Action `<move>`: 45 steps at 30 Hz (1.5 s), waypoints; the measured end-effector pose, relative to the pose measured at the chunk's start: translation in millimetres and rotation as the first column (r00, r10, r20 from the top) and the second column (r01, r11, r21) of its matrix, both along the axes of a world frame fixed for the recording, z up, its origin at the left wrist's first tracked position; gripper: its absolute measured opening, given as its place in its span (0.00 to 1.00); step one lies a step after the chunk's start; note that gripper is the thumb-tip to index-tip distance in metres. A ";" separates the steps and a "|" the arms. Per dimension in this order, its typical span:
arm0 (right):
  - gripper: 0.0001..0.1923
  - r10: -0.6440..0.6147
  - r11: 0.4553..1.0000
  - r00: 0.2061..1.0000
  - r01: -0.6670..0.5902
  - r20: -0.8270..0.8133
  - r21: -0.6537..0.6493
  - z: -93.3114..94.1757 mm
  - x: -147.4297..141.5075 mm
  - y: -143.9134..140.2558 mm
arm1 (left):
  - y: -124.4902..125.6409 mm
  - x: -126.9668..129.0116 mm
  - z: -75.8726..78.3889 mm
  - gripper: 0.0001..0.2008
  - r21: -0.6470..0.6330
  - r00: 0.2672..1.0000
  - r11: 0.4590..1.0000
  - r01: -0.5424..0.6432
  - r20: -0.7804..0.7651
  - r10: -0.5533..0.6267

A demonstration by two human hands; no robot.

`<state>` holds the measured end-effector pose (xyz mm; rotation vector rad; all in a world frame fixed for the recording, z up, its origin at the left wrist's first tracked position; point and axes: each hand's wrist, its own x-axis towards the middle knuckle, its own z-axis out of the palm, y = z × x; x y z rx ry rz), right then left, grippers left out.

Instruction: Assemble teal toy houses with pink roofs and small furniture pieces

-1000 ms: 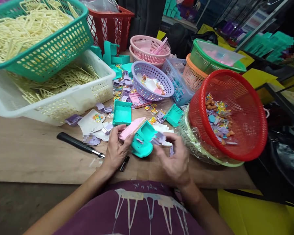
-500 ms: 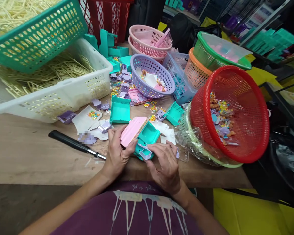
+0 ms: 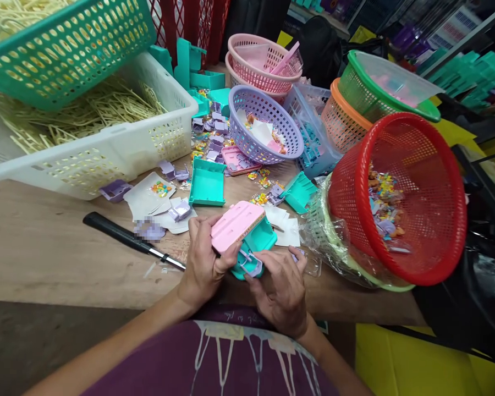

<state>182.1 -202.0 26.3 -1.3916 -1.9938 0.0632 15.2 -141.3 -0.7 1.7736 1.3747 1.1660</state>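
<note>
My left hand (image 3: pixel 204 258) grips a small toy case (image 3: pixel 247 234) with a pink lid and a teal body, held just above the near edge of the wooden table (image 3: pixel 45 258). My right hand (image 3: pixel 280 286) presses a small lilac plastic piece (image 3: pixel 249 264) against the teal body's front. Thumb and fingers of both hands meet around the case. A loose teal tray part (image 3: pixel 207 183) lies on the table just beyond the hands.
A black-handled tool (image 3: pixel 124 236) lies left of my hands. A tilted red basket (image 3: pixel 400 198) of small colourful pieces stands at right. A white crate (image 3: pixel 107 148) of cream sprues sits at left, under a green crate (image 3: pixel 66 49). A lilac basket (image 3: pixel 266 124) and several other baskets stand behind.
My right hand brought the lilac piece from beside the case onto its teal front. The case moved slightly nearer to me; the view shifted a little.
</note>
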 end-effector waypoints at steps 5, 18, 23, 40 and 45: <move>0.18 -0.030 0.999 0.998 0.031 0.062 -0.014 -2.6 0.5 -4.7 | -4.7 2.4 0.2 0.32 0.079 0.997 0.996 0.033 -0.070 -0.027; 0.20 -0.016 1.000 0.998 0.015 -0.068 -0.017 -17.5 4.0 -13.7 | -7.6 -4.0 -4.8 0.32 0.017 0.986 0.989 0.149 0.072 -0.149; 0.19 -0.071 0.997 0.995 0.074 -0.074 0.030 -23.2 -1.2 -16.8 | -9.7 -7.6 -6.9 0.33 0.029 0.983 0.985 0.170 0.072 -0.172; 0.15 -0.024 0.999 0.995 0.027 -0.098 0.029 -19.8 0.9 -9.9 | -6.0 -9.3 -13.3 0.31 -0.007 0.993 0.995 0.095 0.069 -0.095; 0.15 -0.036 0.999 0.991 0.041 -0.132 0.032 -21.5 1.3 -9.0 | -6.9 -8.0 -12.4 0.32 0.000 0.995 0.995 0.100 0.016 -0.100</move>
